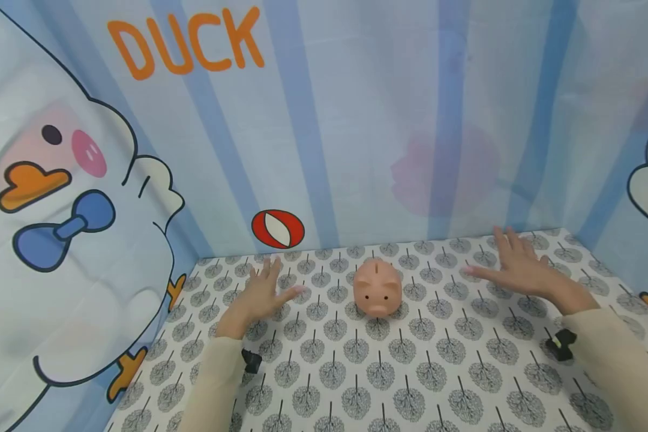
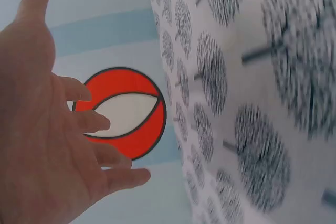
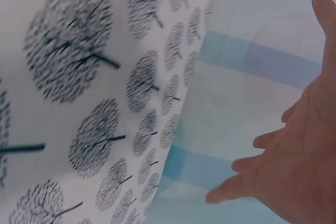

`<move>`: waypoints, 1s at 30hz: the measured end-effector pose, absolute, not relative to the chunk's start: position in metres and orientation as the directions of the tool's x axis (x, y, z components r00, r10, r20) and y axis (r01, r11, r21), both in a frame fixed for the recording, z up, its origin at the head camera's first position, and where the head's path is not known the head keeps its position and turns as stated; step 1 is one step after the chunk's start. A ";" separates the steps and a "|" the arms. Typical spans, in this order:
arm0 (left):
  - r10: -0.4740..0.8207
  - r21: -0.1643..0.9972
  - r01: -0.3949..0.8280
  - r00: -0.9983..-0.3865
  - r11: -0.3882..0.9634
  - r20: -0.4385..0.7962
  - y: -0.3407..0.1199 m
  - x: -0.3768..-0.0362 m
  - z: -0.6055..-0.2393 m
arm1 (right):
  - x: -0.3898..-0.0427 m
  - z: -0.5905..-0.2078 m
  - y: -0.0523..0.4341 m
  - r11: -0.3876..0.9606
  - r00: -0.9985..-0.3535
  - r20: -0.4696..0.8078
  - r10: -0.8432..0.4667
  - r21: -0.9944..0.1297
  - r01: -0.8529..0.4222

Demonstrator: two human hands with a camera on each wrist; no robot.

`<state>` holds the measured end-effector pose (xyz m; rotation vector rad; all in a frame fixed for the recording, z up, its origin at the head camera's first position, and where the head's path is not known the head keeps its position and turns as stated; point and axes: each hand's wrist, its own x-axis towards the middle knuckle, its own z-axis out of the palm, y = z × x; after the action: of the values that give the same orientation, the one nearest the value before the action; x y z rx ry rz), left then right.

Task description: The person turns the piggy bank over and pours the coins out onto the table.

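Both hands hover over the tabletop (image 1: 356, 384), which is covered by a white cloth printed with grey trees: the left hand (image 1: 261, 294) is spread wide with its fingers straight and holds nothing, and the right hand (image 1: 515, 267) is the same, flat, fingers apart, empty. Between them, touching neither one, stands the small pink plastic piggy bank (image 1: 378, 291), near the back edge of the tabletop and closer to the left hand than to the right. The left wrist view shows the open left hand before a red and white oval printed on the blue striped backdrop (image 1: 278, 229); the pig is not visible in either wrist view. The pig's snout points toward the person, slightly to the right, so its long axis runs from the backdrop to the viewer, and the coin slot on its back faces up. I think the risk is this: the pig is round, smooth and probably light, so if one hand arrives first it may push the pig sideways, or make it roll on its short legs. Open palms may also slip on the curved sides, and the loose cloth could wrinkle and tip it.
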<state>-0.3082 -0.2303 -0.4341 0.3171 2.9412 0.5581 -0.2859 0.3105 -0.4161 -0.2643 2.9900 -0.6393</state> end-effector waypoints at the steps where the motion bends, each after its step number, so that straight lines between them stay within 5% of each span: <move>1: 0.238 0.397 0.184 -0.967 0.899 -0.091 -0.229 -0.308 -0.435 | -0.286 -0.415 0.309 0.892 -0.981 -0.029 -0.192 -0.421 -0.163; 16: 0.274 0.700 0.178 -0.961 0.692 -0.027 -0.189 -0.299 -0.441 | -0.276 -0.405 0.263 0.730 -0.955 0.008 -0.297 -0.642 -0.233; 30: 0.402 0.870 0.251 -0.913 0.424 0.067 -0.133 -0.303 -0.448 | -0.272 -0.410 0.210 0.672 -0.935 0.020 -0.355 -0.690 -0.270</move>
<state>-0.3028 -0.1329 -0.4480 0.5827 2.5204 1.4997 -0.2717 0.2105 -0.4098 -0.5185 2.7653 -1.1131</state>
